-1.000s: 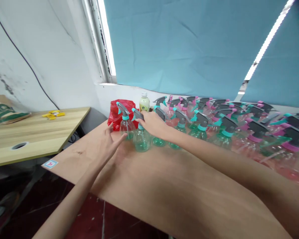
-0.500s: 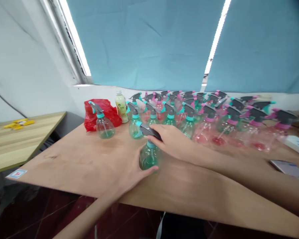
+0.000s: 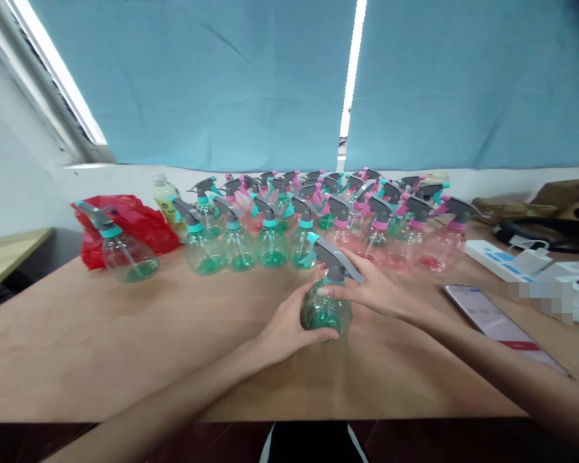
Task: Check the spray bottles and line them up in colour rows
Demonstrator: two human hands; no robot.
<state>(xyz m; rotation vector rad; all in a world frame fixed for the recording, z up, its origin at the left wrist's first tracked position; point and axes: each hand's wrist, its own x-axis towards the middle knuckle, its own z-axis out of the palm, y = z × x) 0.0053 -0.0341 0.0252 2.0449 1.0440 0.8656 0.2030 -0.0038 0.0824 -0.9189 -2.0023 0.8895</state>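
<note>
Presumably for steadiness, left hand [image 3: 285, 326] cups the round translucent-green plastic spray bottle [image 3: 325, 311] from 8 o'clock, right hand [image 3: 376, 286] gripping higher from 3, over the brown wooden table's [image 3: 183, 315] near half, green and pink plastic bottles [image 3: 273, 249] rowed around 12.

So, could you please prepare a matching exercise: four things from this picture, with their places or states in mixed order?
1. left hand
2. right hand
3. phone
4. red bag

A. lying screen up on the table
B. partly behind the leftmost spray bottle
C. on the rounded body of the held bottle
D. at the held bottle's neck

Pairs: 1-C, 2-D, 3-A, 4-B
</note>
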